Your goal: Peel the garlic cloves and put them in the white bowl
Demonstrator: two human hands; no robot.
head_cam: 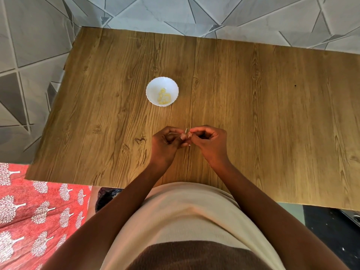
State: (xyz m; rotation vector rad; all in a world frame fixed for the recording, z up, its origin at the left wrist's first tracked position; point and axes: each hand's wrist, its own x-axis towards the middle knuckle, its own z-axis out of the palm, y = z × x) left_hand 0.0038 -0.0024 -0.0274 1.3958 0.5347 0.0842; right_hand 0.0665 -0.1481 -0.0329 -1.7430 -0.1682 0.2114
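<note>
A small white bowl [155, 88] with a scalloped rim stands on the wooden table [253, 106], a little beyond my hands; several peeled yellowish garlic cloves [164, 96] lie in it. My left hand [165, 145] and my right hand [209, 141] meet above the table's near middle. Between their fingertips they pinch a small garlic clove [186, 135] with pale, papery skin sticking up from it. The fingers of both hands are curled, and most of the clove is hidden by them.
The table's far edge meets a grey tiled floor with a triangle pattern [29, 45]. A red cloth with white tree prints [39, 211] lies at the lower left, below the table's near edge. My torso in a beige top fills the bottom.
</note>
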